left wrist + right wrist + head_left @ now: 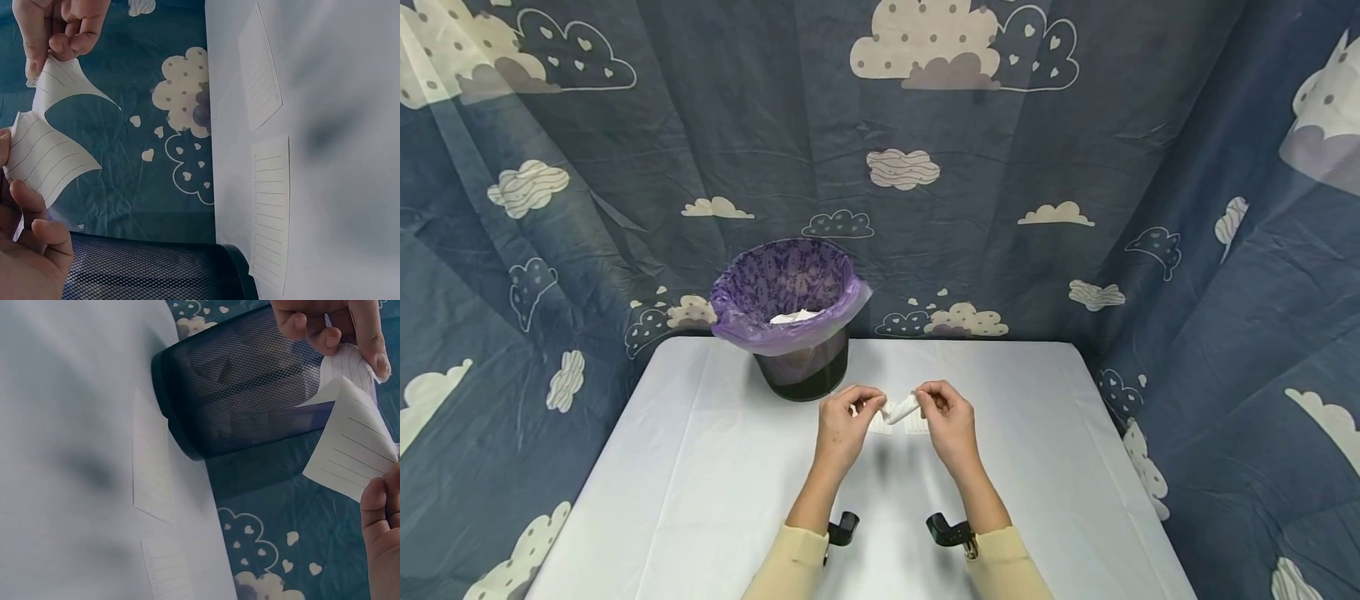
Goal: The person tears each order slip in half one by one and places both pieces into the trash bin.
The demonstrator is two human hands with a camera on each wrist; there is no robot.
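A piece of white lined paper (901, 409) is held up over the table between both hands. My left hand (841, 427) pinches one end between thumb and fingers; my right hand (951, 421) pinches the other. In the left wrist view the paper (53, 156) spreads into two flaps with a deep gap between them, meeting at a narrow part near the top edge. Below the hands, two lined paper slips (270, 212) lie side by side on the white table (760, 500).
Behind my left hand stands a black mesh bin (805, 367) with a purple liner bag (782, 333) folded over its rim. White paper (793, 317) shows inside it. A dark blue curtain (970, 250) with clouds hangs around the table's back and sides.
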